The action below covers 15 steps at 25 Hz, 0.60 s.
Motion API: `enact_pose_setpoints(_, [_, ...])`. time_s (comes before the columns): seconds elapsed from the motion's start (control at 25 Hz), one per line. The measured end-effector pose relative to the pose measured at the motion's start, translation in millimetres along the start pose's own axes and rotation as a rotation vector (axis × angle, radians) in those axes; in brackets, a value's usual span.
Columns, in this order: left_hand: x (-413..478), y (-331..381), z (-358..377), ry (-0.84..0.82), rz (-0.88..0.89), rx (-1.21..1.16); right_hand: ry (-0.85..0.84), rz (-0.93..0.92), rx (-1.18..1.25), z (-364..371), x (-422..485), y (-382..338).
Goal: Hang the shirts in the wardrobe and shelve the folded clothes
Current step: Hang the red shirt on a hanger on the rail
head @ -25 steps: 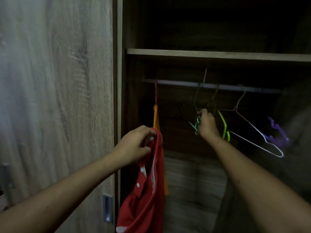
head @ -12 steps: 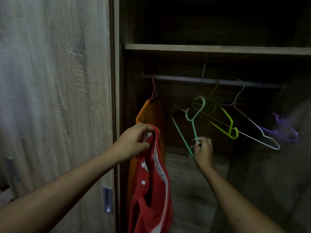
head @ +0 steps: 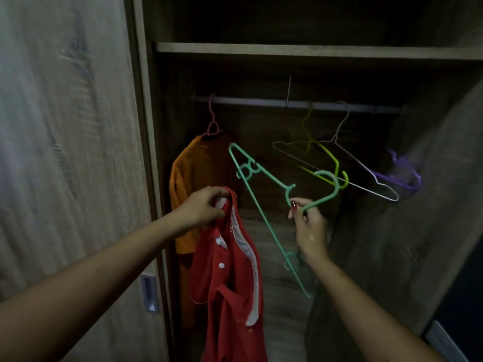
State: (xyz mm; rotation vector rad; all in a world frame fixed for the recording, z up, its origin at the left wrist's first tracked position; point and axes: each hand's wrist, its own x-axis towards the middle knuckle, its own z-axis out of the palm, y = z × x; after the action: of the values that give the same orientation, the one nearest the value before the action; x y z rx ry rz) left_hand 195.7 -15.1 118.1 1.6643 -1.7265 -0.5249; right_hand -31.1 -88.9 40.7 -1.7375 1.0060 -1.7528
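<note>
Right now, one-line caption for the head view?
Left hand holds red shirt by collar; right hand grips green hanger near hung orange shirt.

red shirt (head: 227,296) cropped below, purple hanger (head: 400,177) — perhaps — blurred

Bare arms, left hand (head: 201,207) and right hand (head: 309,228)
Both arms show bare from the near edge up to the wrists. A nail (head: 293,204) on the right hand is painted dark red; a small dark mark dots the left forearm (head: 104,273) and the right forearm (head: 360,304).
</note>
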Motion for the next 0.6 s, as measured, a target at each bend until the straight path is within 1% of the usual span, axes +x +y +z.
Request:
enact_pose_setpoints(0.2, [7.9, 2.7, 10.8, -0.127, -0.100, -0.122, 0.036, -0.005, 0.484, 3.8, -0.5, -76.0])
enact_pose_setpoints(0.28, [8.6, 4.6, 10.2, -0.164, -0.112, -0.192, 0.026, 0.028, 0.638, 17.0, -1.9, -82.5])
enact_pose_setpoints(0.32, [8.6, 6.2, 8.4, -0.177, -0.108, -0.245, 0.003, 0.056, 0.670, 24.5, -6.7, -76.7])
enact_pose_setpoints(0.4, [7.6, 8.2, 0.4, -0.167, -0.098, -0.367, -0.062, 0.167, 0.648, 34.8, -23.0, -50.9])
enact_pose_setpoints(0.52, [7.4, 1.9, -23.1, -0.060, -0.094, -0.447, -0.195, 0.331, 0.531, 24.8, -47.2, 1.3])
enact_pose_setpoints(0.6, [8.1, -7.4, -33.9, -0.045, -0.088, -0.432, -0.283, 0.304, 0.363, 5.9, -49.3, 24.9])
